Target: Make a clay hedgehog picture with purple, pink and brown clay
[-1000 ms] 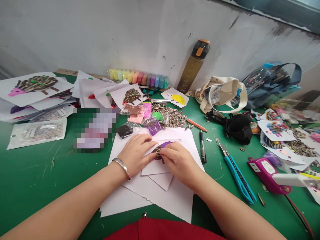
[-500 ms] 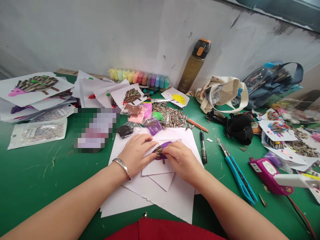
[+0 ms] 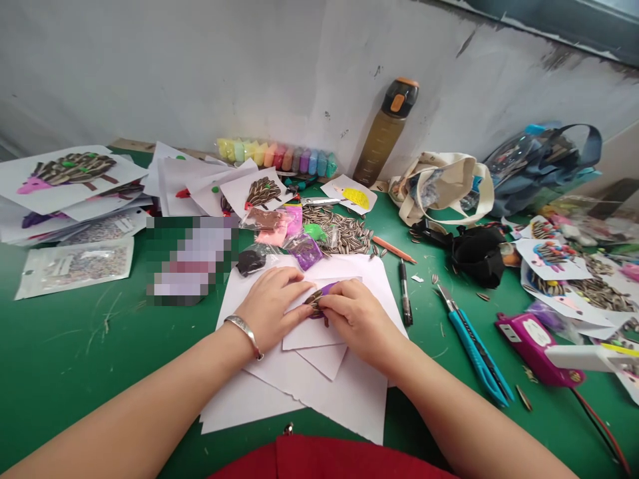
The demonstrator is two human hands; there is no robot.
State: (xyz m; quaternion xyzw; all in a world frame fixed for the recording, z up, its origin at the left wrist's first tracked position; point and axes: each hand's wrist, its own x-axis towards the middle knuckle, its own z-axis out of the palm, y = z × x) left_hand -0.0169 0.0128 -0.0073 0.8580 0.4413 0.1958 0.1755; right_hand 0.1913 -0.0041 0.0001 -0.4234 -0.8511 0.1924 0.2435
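Observation:
On a small white card (image 3: 307,338) lies a purple clay shape (image 3: 328,289) with striped sunflower seeds (image 3: 313,302) set into its left end. My left hand (image 3: 269,306), with a silver bracelet at its wrist, rests on the card with fingers stretched out and apart, its fingertips beside the seeds. From the right, my right hand (image 3: 362,319) covers much of the purple clay. Its thumb and fingers are pinched together on a sunflower seed at the edge of the seeded part, mostly hidden by the fingertips. Larger white sheets (image 3: 344,406) lie under the card.
Behind the sheets are a seed pile (image 3: 344,229) and clay packets (image 3: 304,251). To the right lie a pen (image 3: 405,293), an orange pencil (image 3: 394,249), a blue utility knife (image 3: 479,352) and a magenta device (image 3: 539,349). A bottle (image 3: 384,133) leans against the wall; hedgehog pictures (image 3: 64,173) are stacked left.
My right hand has shifted slightly left, and its fingertips now touch the seeds near my left fingers. My left hand stays in place.

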